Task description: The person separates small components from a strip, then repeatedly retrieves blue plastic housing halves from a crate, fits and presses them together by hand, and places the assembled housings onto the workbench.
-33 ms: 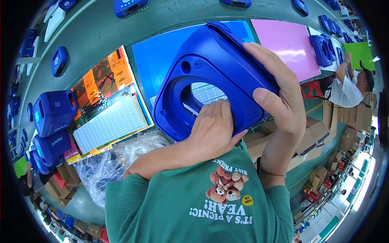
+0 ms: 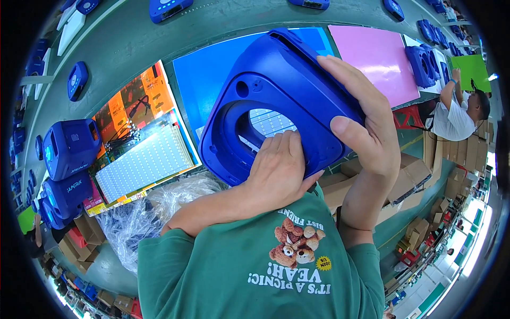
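A blue plastic speaker housing [image 2: 313,109] is tilted up in front of my chest, with a large round opening in the face toward me. My right hand [image 2: 369,119] clasps its right side, thumb on the near edge and fingers over the outer wall. The fingers of my left hand [image 2: 276,167] reach into the round opening, their tips hidden inside, while the thumb stays outside by the lower rim. Through the opening show white strips with rows of small marks [image 2: 271,121]. Under the housing lies a blue sheet [image 2: 202,69].
To the left are white dotted panels [image 2: 143,165], black cables [image 2: 125,139] on an orange printed sheet [image 2: 133,103], and more blue housings [image 2: 71,149]. Clear plastic wrap [image 2: 159,212] bunches at the near edge. A pink sheet [image 2: 372,64], cardboard boxes [image 2: 409,178] and a co-worker [image 2: 454,114] are at right.
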